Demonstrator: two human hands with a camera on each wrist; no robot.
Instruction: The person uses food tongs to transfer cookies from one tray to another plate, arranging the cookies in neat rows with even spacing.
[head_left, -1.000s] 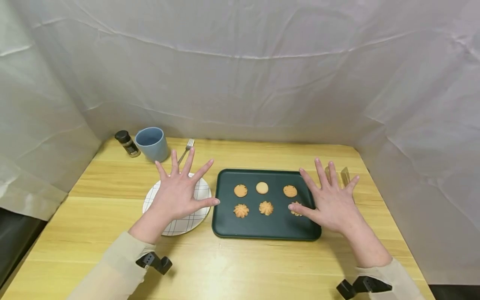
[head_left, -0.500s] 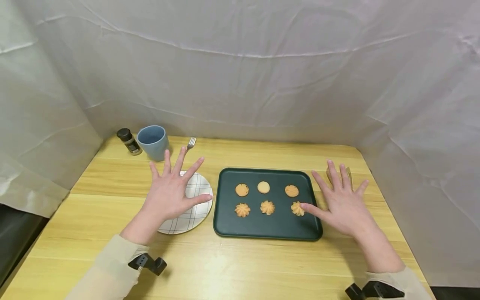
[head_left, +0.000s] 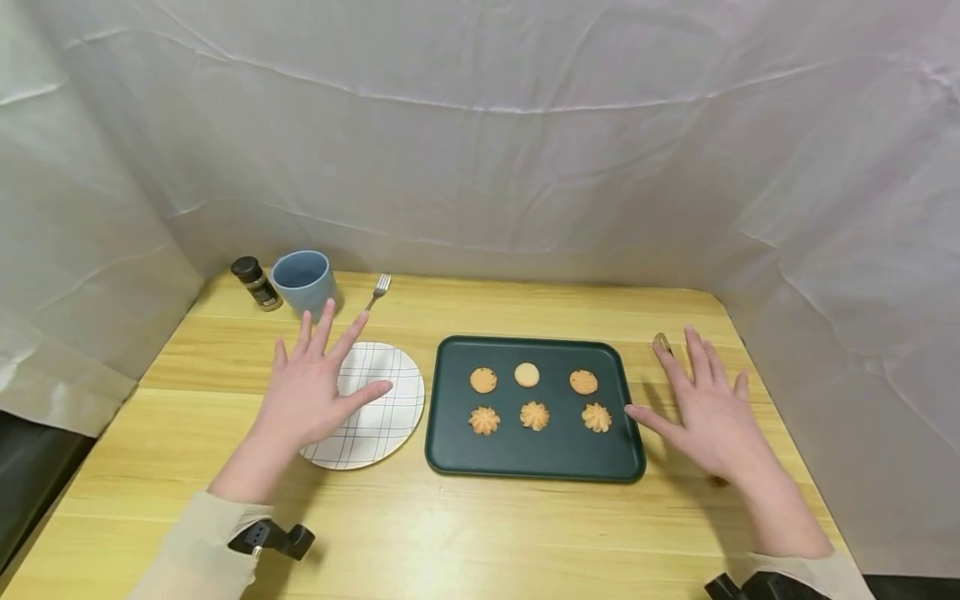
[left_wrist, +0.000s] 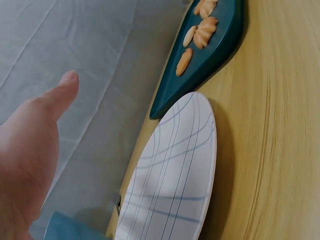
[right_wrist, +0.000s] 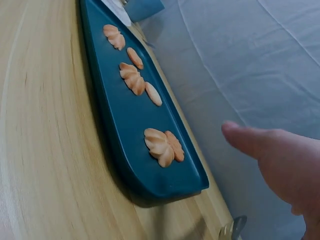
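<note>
Fingers spread, my left hand [head_left: 303, 396] hovers over the left part of a white plate [head_left: 386, 400] with a checked line pattern. It holds nothing; in the left wrist view its thumb [left_wrist: 62, 95] points up, apart from the plate. My right hand [head_left: 712, 417], also spread and holding nothing, is just right of a dark green tray [head_left: 536, 458]. Its thumb is by the tray's right rim. Three round cookies [head_left: 527, 375] form the tray's back row, and three flower-shaped cookies [head_left: 535, 416] the front row. A gold-coloured utensil [head_left: 662, 342] lies mostly hidden beneath the right hand.
At the back left stand a blue mug [head_left: 306, 279] and a small black-capped spice jar [head_left: 257, 283]. A fork [head_left: 380, 288] lies behind the plate, its lower end out of sight. Pale curtains [head_left: 480, 167] enclose the wooden table [head_left: 450, 533] at the back and sides.
Both hands have moved outward: the left one to the left, uncovering more of the plate and fork, the right one to the right, off the tray and over the gold-coloured utensil.
</note>
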